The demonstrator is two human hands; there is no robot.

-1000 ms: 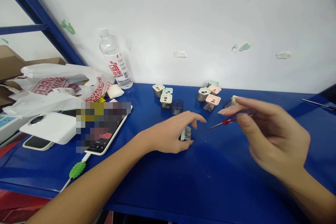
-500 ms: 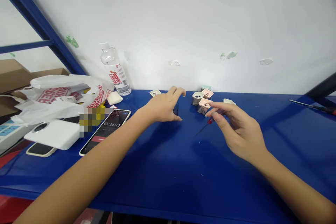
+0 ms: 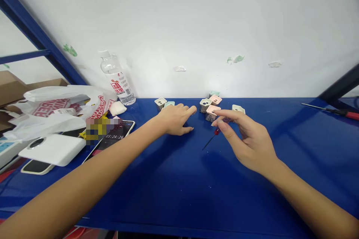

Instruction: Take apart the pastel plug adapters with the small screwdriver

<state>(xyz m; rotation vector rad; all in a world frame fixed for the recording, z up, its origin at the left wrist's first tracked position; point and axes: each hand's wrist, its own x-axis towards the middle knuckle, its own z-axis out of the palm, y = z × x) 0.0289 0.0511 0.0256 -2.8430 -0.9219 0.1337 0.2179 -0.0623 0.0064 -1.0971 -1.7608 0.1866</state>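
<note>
My right hand point(image 3: 249, 138) pinches a small screwdriver point(image 3: 216, 132) with a red handle; its thin dark shaft points down to the left. My left hand point(image 3: 176, 119) hovers low over the shelf with thumb and forefinger apart, nothing visible between them. Just behind it stand small two-hole boxes that look like pencil sharpeners: a cream one point(image 3: 160, 102) and a mint one point(image 3: 169, 104), partly hidden by the hand. Between the hands is a cluster with a pale green one point(image 3: 205, 103) and pink ones point(image 3: 215, 99). Another cream one point(image 3: 238, 109) sits behind my right hand.
On the blue shelf point(image 3: 179, 194), a water bottle point(image 3: 119, 78) leans at the wall. To the left lie a plastic bag point(image 3: 64, 101), a phone point(image 3: 114, 138) showing a timer, and a white device point(image 3: 53, 149). A larger screwdriver point(image 3: 331, 111) rests at the far right.
The view has shifted slightly. My left hand has turned palm down, its thumb and forefinger still apart, and the mint box beside it now shows. My right hand keeps the screwdriver.
</note>
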